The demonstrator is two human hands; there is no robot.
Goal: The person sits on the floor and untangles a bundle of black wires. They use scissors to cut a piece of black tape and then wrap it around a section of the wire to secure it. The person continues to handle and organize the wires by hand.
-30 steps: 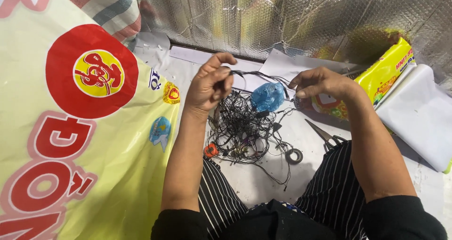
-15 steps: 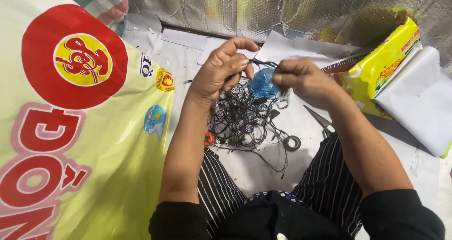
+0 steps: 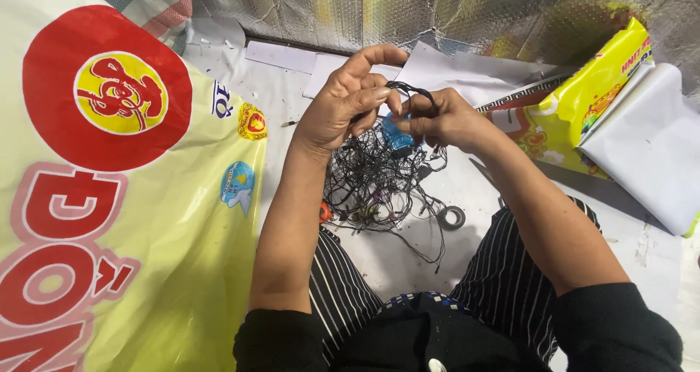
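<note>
Black wire tangle lay on the white floor sheet between the person's knees. Left hand and right hand met just above it, each grip pinched together on a black wire loop beside a small blue piece.

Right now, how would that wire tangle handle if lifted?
Probably floppy: the wire tangle sags in thin loose loops below both hands. Likely light. It may snag, since strands trail toward the tape roll.
</note>
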